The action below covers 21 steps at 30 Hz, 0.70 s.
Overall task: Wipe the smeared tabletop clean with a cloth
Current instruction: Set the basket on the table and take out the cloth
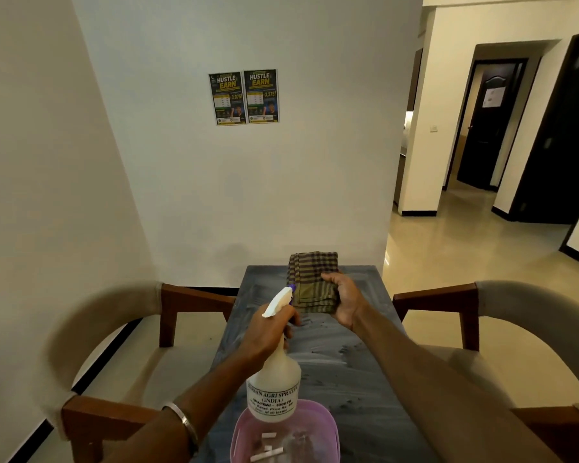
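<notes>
Checked cloth [315, 282], folded into a thick pad of olive and purple-brown, is held up in the right hand [343, 304]: the thumb lies across its near right corner and the fingers curl under it, so the pad tilts toward the camera above the far half of the surface [348, 372]. Whether its far edge touches the top cannot be told. Just to the left and a little nearer, the left hand [271, 332] is wrapped round the neck of a white spray bottle [274, 379], fingers closed at the trigger. The bottle leans, its purple-tipped nozzle [290, 290] almost meeting the cloth's left edge, while its labelled body hangs down over a pink tub [321, 419]. A metal bangle [184, 421] circles the left wrist.

Grey and long, the surface runs away from the person to the wall and is streaked all over with pale, chalky smears; dark specks lie scattered on it below the right hand. The tub stands at the near end, and short white sticks [268, 454] lie inside it, possibly chalk. Wooden-armed chairs with pale curved backs flank both sides, one on the left [114, 329] and one on the right [498, 312]. Two matching posters [244, 97] hang side by side on the white wall beyond. Glossy floor [465, 248] leads off to the right toward dark doors [488, 128].
</notes>
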Motion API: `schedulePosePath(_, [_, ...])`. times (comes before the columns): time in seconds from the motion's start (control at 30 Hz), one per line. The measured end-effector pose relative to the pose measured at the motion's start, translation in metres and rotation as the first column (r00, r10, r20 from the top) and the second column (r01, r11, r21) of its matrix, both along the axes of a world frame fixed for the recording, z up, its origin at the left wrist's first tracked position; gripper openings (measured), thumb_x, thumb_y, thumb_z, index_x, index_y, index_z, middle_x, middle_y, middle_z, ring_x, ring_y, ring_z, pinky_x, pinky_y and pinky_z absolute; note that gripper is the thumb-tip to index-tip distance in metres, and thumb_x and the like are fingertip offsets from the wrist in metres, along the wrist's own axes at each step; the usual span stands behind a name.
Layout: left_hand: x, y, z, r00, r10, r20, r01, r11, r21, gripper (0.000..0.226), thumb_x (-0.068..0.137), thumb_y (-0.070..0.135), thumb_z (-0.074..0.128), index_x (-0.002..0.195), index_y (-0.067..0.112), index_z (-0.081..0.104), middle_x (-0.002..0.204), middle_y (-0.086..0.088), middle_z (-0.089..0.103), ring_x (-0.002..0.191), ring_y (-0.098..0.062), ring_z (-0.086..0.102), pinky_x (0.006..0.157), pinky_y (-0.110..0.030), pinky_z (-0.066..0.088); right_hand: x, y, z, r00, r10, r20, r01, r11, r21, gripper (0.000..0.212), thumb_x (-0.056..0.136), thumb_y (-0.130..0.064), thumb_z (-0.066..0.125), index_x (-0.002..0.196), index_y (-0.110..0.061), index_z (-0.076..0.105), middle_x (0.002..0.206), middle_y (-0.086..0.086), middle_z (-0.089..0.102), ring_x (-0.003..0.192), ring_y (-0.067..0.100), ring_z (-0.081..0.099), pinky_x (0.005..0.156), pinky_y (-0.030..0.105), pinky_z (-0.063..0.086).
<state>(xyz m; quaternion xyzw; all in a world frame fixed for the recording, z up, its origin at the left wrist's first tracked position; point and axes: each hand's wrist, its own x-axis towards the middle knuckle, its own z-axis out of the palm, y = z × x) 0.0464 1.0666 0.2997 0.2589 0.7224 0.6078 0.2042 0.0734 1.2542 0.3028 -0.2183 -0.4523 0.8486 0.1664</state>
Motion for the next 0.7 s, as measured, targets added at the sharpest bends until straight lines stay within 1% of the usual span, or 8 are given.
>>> schedulePosePath(0.07, [-0.001, -0.002, -0.003, 1.000, 0.015, 0.013, -0.015, 1.000, -0.009, 0.025, 0.096, 0.017, 0.050, 0.087, 0.002, 0.067, 0.084, -0.016, 0.067, 0.061, -0.015, 0.053, 0.056, -0.029, 0.046, 0.001, 0.001, 0.004, 1.000, 0.011, 0.029, -0.011, 1.000, 0.006, 0.040, 0.096, -0.014, 0.045, 0.131, 0.000, 0.057, 0.102, 0.020, 0.073, 0.086, 0.033, 0.071, 0.074, 0.041, 0.059])
schedulePosePath(0.13, [-0.002, -0.005, -0.005, 1.000, 0.021, 0.014, -0.021, 1.000, -0.013, 0.023, 0.096, 0.017, 0.050, 0.085, 0.004, 0.065, 0.079, -0.013, 0.066, 0.058, -0.013, 0.052, 0.057, -0.028, 0.046, 0.002, 0.001, 0.007, 1.000, 0.004, 0.024, -0.004, 1.000, 0.000, 0.041, 0.097, -0.013, 0.044, 0.134, 0.000, 0.055, 0.109, 0.022, 0.071, 0.088, 0.034, 0.070, 0.069, 0.038, 0.059])
schedulePosePath(0.27, [0.005, -0.010, -0.005, 0.999, -0.018, -0.038, 0.018, 1.000, -0.010, 0.029, 0.087, 0.031, 0.054, 0.089, 0.006, 0.068, 0.088, -0.017, 0.069, 0.055, -0.013, 0.052, 0.055, -0.026, 0.046, 0.002, 0.001, 0.007, 1.000, -0.017, -0.010, 0.017, 1.000, -0.014, 0.041, 0.097, -0.011, 0.043, 0.136, -0.005, 0.052, 0.122, 0.025, 0.066, 0.093, 0.035, 0.069, 0.066, 0.038, 0.059])
schedulePosePath(0.37, [0.011, -0.013, -0.006, 0.995, -0.069, -0.072, 0.070, 0.998, 0.007, 0.024, 0.093, 0.025, 0.054, 0.093, 0.005, 0.068, 0.092, -0.018, 0.068, 0.054, -0.013, 0.051, 0.053, -0.027, 0.044, 0.002, -0.001, 0.006, 1.000, -0.025, -0.007, 0.024, 0.999, -0.024, 0.037, 0.097, -0.010, 0.043, 0.132, -0.004, 0.055, 0.107, 0.020, 0.072, 0.084, 0.032, 0.072, 0.060, 0.037, 0.059])
schedulePosePath(0.47, [0.018, -0.015, -0.010, 0.993, -0.101, -0.063, 0.101, 0.995, 0.007, 0.019, 0.097, 0.015, 0.051, 0.092, 0.002, 0.065, 0.085, -0.015, 0.068, 0.053, -0.012, 0.050, 0.052, -0.027, 0.044, 0.000, 0.000, 0.002, 1.000, -0.026, 0.004, 0.026, 0.999, -0.038, 0.032, 0.097, -0.012, 0.044, 0.124, -0.004, 0.059, 0.096, 0.017, 0.075, 0.081, 0.031, 0.074, 0.061, 0.037, 0.059])
schedulePosePath(0.53, [0.023, -0.017, -0.011, 0.993, -0.101, -0.054, 0.101, 0.995, 0.009, 0.019, 0.097, 0.015, 0.052, 0.093, 0.002, 0.064, 0.083, -0.011, 0.068, 0.052, -0.010, 0.051, 0.052, -0.025, 0.045, 0.001, 0.000, -0.001, 1.000, -0.024, 0.005, 0.025, 0.999, -0.047, 0.029, 0.097, -0.013, 0.045, 0.119, -0.004, 0.061, 0.094, 0.016, 0.076, 0.081, 0.031, 0.074, 0.062, 0.037, 0.059])
schedulePosePath(0.63, [0.023, -0.021, -0.014, 0.994, -0.102, -0.034, 0.103, 0.994, 0.037, 0.019, 0.098, 0.015, 0.050, 0.105, 0.001, 0.061, 0.096, -0.013, 0.069, 0.054, -0.011, 0.052, 0.054, -0.024, 0.046, 0.003, 0.000, -0.005, 0.999, -0.032, -0.016, 0.031, 0.998, -0.056, 0.029, 0.097, -0.012, 0.044, 0.119, -0.005, 0.061, 0.094, 0.016, 0.076, 0.080, 0.031, 0.075, 0.060, 0.038, 0.060])
schedulePosePath(0.7, [0.019, -0.023, -0.016, 0.996, -0.090, -0.010, 0.090, 0.993, 0.072, 0.021, 0.099, 0.016, 0.048, 0.106, 0.001, 0.061, 0.099, -0.015, 0.069, 0.055, -0.013, 0.052, 0.054, -0.026, 0.046, 0.006, 0.001, -0.009, 0.999, -0.043, -0.021, 0.042, 0.998, -0.056, 0.031, 0.097, -0.011, 0.044, 0.122, -0.005, 0.061, 0.097, 0.017, 0.075, 0.084, 0.033, 0.074, 0.065, 0.040, 0.060])
